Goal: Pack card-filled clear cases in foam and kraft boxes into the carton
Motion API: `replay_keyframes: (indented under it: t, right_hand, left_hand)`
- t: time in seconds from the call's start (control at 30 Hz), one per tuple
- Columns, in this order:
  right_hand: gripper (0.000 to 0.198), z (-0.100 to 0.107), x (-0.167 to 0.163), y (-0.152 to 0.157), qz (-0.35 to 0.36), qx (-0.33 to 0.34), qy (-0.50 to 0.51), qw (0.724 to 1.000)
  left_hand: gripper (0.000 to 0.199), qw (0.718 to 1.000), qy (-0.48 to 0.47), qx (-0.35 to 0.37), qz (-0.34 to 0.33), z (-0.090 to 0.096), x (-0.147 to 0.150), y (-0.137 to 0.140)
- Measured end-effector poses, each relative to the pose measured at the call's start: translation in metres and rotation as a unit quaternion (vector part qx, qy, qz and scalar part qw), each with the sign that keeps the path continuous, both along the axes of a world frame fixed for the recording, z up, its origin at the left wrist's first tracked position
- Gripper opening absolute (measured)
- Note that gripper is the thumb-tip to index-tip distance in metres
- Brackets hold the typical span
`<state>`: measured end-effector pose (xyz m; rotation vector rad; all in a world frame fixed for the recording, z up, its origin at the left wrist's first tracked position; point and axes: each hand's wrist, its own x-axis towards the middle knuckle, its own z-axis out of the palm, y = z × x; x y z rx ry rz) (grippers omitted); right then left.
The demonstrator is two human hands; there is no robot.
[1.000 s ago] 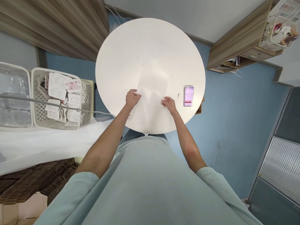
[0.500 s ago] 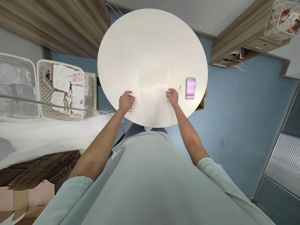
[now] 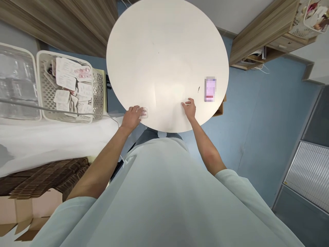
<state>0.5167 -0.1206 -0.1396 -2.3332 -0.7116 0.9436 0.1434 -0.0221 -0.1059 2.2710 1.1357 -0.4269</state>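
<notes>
The left hand is at the near left edge of the round white bench, its fingers over the left end of a small clear pack with reddish contents; whether they grip it or merely touch it, I cannot tell. To the right, near the bench's near edge, the right hand has its fingers parted and loosely bent, nothing visible between them. Farther right lies a blurred phone-like device. A perforated basket of white packets stands left of the bench.
</notes>
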Motion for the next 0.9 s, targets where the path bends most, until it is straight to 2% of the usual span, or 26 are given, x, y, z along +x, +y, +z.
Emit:
replay_keyframes:
  t: [0.17, 0.37, 0.5, 0.63, 0.8, 0.9]
  right_hand:
    - [0.072, 0.005, -0.04, -0.052, -0.014, -0.019, -0.026, 0.999]
    - [0.068, 0.015, -0.074, -0.091, -0.067, -0.055, -0.038, 0.996]
    - [0.06, 0.02, -0.08, -0.103, -0.081, -0.058, -0.031, 0.995]
    - [0.045, 0.023, -0.083, -0.114, -0.078, -0.072, -0.024, 0.994]
    - [0.019, 0.032, -0.089, -0.123, -0.081, -0.104, -0.004, 0.991]
    - [0.017, 0.039, -0.092, -0.124, -0.094, -0.106, 0.001, 0.99]
  left_hand:
    - [0.08, 1.0, -0.006, -0.001, -0.005, 0.0, 0.005, 0.004]
    - [0.081, 0.999, -0.043, 0.013, 0.002, 0.012, 0.038, -0.007]
    - [0.078, 0.995, -0.082, -0.004, -0.048, 0.016, 0.074, -0.029]
    - [0.073, 0.989, -0.086, -0.036, -0.111, 0.009, 0.1, -0.048]
    - [0.075, 0.988, -0.079, -0.054, -0.124, -0.009, 0.103, -0.055]
    - [0.075, 0.987, -0.092, -0.059, -0.116, -0.016, 0.099, -0.055]
